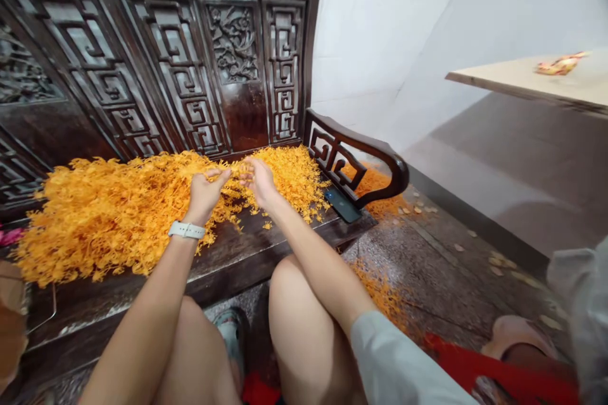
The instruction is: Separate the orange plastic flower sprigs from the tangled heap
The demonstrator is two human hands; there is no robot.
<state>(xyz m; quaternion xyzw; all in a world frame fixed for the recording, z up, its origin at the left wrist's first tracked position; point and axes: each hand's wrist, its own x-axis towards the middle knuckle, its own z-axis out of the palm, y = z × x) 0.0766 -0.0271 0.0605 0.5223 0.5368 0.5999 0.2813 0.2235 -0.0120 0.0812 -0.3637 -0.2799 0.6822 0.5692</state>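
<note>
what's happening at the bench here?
A seated person has both hands up at the orange pieces heaped on a dark carved wooden bench. The left hand and right hand are close together, fingers pinched around small orange bits. A large pile lies to the left, a smaller one to the right, with a phone beside it near the armrest. More orange pieces are scattered on the floor.

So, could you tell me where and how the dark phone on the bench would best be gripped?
Probably by the long edges near its front end, the right hand coming from above: the phone lies flat, orange pieces crowd its far end, and the armrest rises close on its right.
</note>
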